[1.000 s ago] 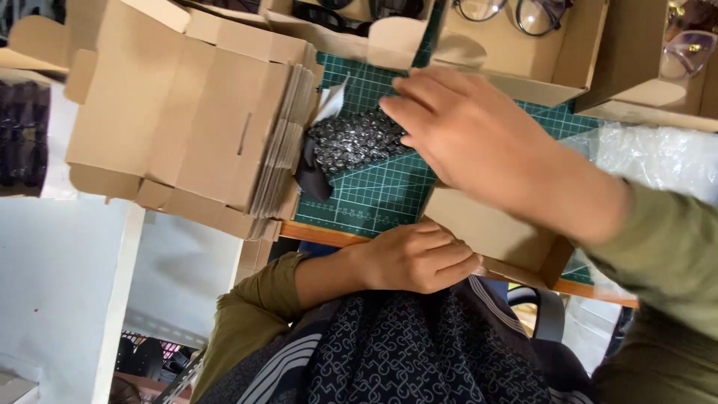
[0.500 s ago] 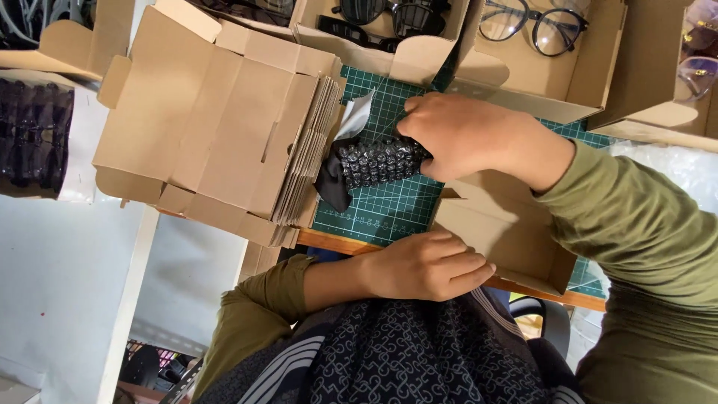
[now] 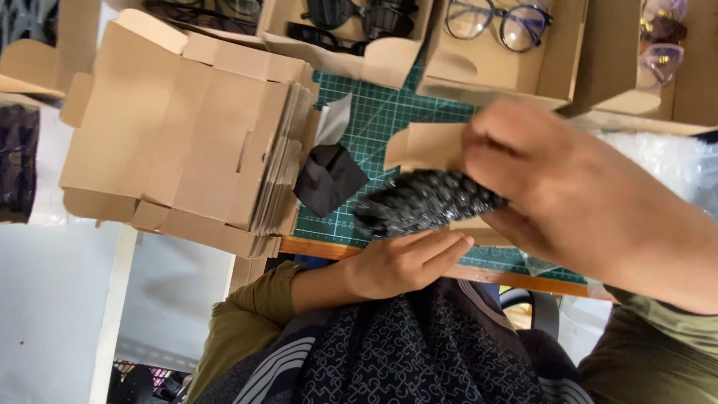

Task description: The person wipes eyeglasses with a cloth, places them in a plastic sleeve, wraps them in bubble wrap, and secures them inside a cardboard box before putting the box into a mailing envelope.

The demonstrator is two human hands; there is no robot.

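Observation:
My right hand [image 3: 568, 194] is raised above the table, blurred, and grips a dark item wrapped in bubble wrap [image 3: 426, 200]. It hovers over a small open cardboard box [image 3: 422, 146], which the hand mostly hides. My left hand [image 3: 404, 262] lies at the table's front edge, fingers stretched along the box's near wall. A black cloth [image 3: 329, 178] and a white slip of paper [image 3: 333, 118] lie on the green cutting mat [image 3: 381, 112], left of the wrapped item.
A stack of flat cardboard boxes [image 3: 187, 127] lies at the left. Open boxes at the back hold black sunglasses [image 3: 336, 15], clear-lensed glasses [image 3: 497, 22] and pink glasses [image 3: 658, 45]. A sheet of bubble wrap [image 3: 658, 157] lies at the right.
My right hand closed on the wrapped item on the mat, lifted it and brought it toward me over the box. The black cloth stayed on the mat. My left hand's fingers straightened.

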